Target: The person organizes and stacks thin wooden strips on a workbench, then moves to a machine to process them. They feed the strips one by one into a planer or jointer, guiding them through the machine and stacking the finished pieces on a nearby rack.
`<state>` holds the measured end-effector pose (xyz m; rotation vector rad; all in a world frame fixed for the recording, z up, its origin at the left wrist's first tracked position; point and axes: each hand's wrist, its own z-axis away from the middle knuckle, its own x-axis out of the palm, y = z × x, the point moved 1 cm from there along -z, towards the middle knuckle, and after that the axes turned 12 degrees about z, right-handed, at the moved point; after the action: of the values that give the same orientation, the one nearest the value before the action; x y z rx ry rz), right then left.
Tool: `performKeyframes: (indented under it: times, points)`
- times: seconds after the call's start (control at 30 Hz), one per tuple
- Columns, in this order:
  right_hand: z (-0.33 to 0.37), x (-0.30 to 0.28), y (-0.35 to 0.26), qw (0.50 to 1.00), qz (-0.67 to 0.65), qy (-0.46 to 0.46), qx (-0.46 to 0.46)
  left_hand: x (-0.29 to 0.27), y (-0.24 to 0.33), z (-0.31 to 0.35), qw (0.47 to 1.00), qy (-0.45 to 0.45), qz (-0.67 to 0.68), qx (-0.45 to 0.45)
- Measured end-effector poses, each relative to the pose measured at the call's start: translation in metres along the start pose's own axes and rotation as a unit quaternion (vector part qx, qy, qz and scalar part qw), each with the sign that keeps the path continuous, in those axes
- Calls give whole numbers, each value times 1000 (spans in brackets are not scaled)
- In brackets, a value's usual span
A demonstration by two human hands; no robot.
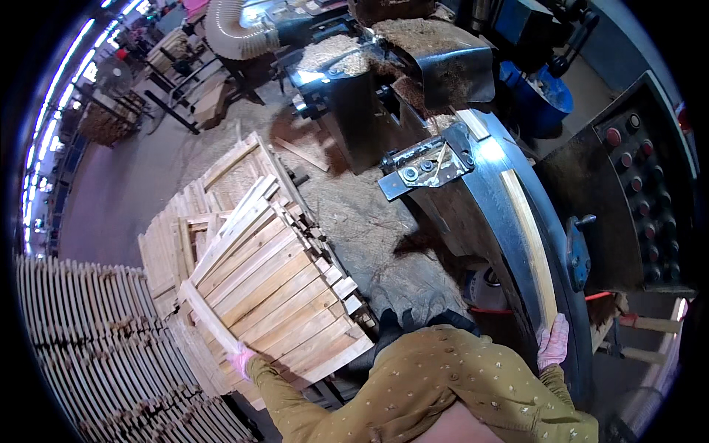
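Note:
My left hand (242, 360), in a pink glove, is closed on the near end of a pale wooden strip (207, 316). That strip lies slantwise over a stack of wooden strips (277, 284) at my left. On the right, my gloved right hand (552, 342) grips the near end of another wooden strip (528, 236), its fingers partly hidden. This strip lies lengthwise on the curved metal machine table (491, 221). Beyond its far end, a shorter wooden piece (473, 124) sits beside the bolted metal guide (428, 164).
Sawdust covers the machine housing (436, 44) ahead. A control panel (639, 184) with several red buttons stands at the right, near a blue bin (543, 96). Many stacked strips (96, 332) fill the lower left. A loose strip (301, 153) lies on the floor.

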<state>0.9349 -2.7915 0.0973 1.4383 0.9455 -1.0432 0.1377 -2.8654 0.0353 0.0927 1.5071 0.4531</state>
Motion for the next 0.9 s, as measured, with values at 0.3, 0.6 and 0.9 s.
performKeyframes:
  times: [0.3,0.6,0.9]
  points:
    - [-235,-3,-101,923,-271,270,-52,-95,130,50,566,-447,692,43]
    - [-282,-69,-179,617,-772,47,-147,-135,343,427,366,-611,638,293]
    - [-93,-34,4,918,-317,195,-140,50,138,642,496,-839,220,38]
